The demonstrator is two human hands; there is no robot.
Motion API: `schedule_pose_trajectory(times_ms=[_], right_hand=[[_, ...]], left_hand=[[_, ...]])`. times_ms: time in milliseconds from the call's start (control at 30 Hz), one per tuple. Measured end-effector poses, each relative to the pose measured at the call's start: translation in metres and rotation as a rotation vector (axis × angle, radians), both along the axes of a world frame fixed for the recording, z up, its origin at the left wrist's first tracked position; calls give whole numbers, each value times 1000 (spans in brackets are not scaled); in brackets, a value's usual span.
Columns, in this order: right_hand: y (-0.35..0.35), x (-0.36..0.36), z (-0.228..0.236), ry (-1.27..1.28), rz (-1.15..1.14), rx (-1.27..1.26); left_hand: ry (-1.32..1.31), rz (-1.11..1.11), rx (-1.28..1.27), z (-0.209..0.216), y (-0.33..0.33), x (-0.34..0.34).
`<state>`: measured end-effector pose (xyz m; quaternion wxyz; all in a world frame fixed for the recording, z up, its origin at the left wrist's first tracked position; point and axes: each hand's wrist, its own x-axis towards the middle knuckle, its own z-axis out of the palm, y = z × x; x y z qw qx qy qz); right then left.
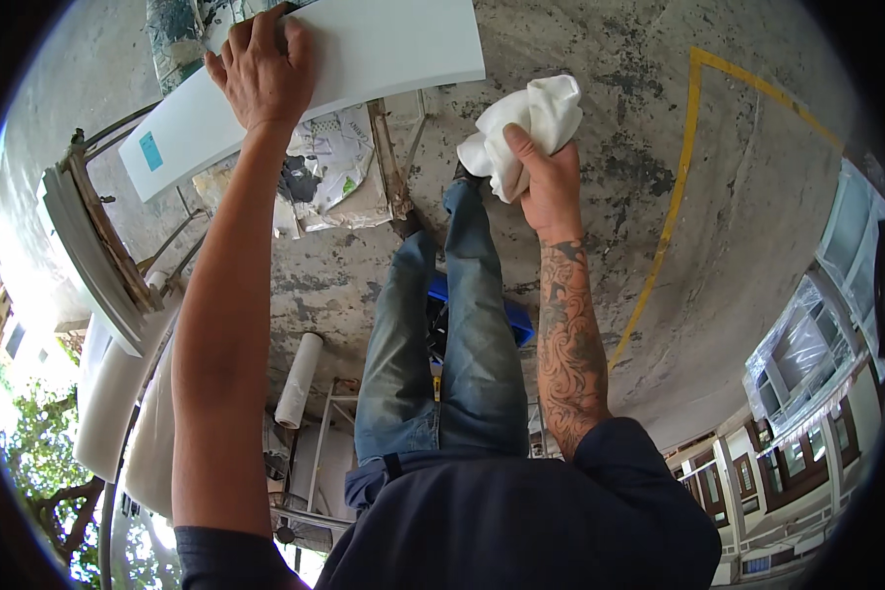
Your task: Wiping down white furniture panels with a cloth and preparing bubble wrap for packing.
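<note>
A long white panel (383,54) with a light-blue sticker lies across a low stand covered with torn, paint-spotted sheeting (334,162). My left hand (264,74) grips the panel's far edge, its fingers curled over and the fingertips partly hidden. A small dark thing shows beside those fingers, too hidden to name. To the right of the panel, apart from it, my right hand (549,187) is closed around a bunched white cloth (526,118), thumb on top.
Grey-white curved panels (93,261) lean at the left, near large white rolls (118,393). A smaller roll (299,379) stands left of my legs. Something blue (518,323) sits behind them. Yellow tape (680,187) marks the stained floor; plastic-wrapped frames (801,344) stand far right.
</note>
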<state>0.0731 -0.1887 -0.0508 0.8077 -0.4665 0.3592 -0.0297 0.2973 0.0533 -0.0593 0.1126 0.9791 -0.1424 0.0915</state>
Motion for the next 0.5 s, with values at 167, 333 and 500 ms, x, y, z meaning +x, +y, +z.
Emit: schedule_pose_trajectory(times_ms=[167,333,500], right_hand=[[0,-10,7,16,0,-101],[-16,-2,12,42,79,-204],[-24,16,8,0,52,-202]], left_hand=[[-29,9,3,-2,3,-2],[-35,-5,-9,-2,0,-2],[-34,5,-25,-2,-1,0]])
